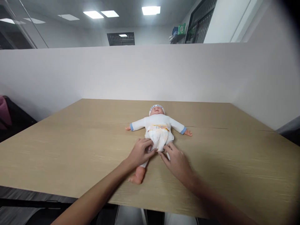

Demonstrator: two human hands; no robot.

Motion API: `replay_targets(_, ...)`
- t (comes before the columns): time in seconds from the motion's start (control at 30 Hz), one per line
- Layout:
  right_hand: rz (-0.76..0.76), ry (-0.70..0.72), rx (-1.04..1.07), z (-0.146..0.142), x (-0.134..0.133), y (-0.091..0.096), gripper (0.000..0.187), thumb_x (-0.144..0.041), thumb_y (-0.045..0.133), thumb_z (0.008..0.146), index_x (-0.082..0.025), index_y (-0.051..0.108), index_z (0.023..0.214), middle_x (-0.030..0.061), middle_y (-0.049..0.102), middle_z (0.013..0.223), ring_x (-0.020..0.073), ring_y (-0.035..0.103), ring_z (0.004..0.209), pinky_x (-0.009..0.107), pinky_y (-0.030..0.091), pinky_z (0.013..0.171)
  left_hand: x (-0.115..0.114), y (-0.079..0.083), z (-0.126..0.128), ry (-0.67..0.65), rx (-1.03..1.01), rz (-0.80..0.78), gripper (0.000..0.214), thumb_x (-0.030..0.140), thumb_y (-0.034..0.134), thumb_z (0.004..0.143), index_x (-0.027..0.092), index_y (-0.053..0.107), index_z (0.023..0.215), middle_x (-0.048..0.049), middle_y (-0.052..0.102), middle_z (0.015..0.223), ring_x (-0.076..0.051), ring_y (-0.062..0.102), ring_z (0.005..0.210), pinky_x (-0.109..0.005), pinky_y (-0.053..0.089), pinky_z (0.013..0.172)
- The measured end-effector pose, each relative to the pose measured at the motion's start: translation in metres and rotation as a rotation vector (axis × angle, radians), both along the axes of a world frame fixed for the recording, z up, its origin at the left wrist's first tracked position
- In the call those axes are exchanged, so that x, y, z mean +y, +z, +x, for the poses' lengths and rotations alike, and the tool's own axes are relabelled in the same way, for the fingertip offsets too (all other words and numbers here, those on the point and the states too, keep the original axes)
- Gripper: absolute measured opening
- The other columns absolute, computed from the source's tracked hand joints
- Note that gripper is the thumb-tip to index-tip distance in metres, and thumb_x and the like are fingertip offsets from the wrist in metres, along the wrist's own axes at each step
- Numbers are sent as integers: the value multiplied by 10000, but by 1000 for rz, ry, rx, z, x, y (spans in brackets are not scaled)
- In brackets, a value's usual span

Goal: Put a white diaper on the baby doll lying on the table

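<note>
A baby doll lies on its back, its head away from me and its arms spread wide. It wears a white top with blue cuffs and a white printed cap. Around its hips is a white diaper with an orange print at the waist. My left hand is closed, fingers pinching the diaper by one leg. Opposite it, my right hand pinches the diaper's edge by the other leg. One bare foot shows below my left hand; my right hand and forearm hide the other.
The doll rests on a wide wooden table with seams across its top. Behind it stands a white wall with glass above. Something pink and black is beyond the left edge, and a dark object beyond the right.
</note>
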State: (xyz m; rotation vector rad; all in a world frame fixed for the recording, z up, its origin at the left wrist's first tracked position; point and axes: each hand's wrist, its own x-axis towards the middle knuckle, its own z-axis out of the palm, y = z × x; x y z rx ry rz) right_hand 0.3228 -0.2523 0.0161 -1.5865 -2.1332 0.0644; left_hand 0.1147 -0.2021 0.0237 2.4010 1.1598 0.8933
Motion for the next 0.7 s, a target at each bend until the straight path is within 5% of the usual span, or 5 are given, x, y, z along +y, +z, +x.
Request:
replay_targets(0.23, 13, 23, 109, 4, -5, -1, 133, -294, 601, 1007, -239, 690, 1089, 61, 699, 1164, 239, 701, 959, 352, 518, 780, 0, 0, -1, -44, -84, -4, 177, 339, 633, 989, 192, 632, 891, -80, 650, 1189, -238, 544, 1068, -372, 416, 954)
replay_targets(0.43, -11, 59, 184, 2, -4, 2, 132, -260, 617, 980, -234, 666, 1100, 71, 719, 1177, 263, 683, 1047, 374, 507, 864, -3, 3, 0, -39, -60, -58, 190, 312, 625, 988, 198, 591, 840, -42, 661, 987, -226, 502, 946, -356, 403, 881)
replay_targets(0.7, -69, 7, 206, 2, 1, 6, 103, -331, 628, 957, -238, 614, 999, 40, 738, 943, 252, 691, 867, 332, 432, 718, 2, -5, 0, 71, -202, -186, 214, 366, 744, 867, 206, 620, 937, -14, 567, 873, -227, 534, 916, -330, 419, 821)
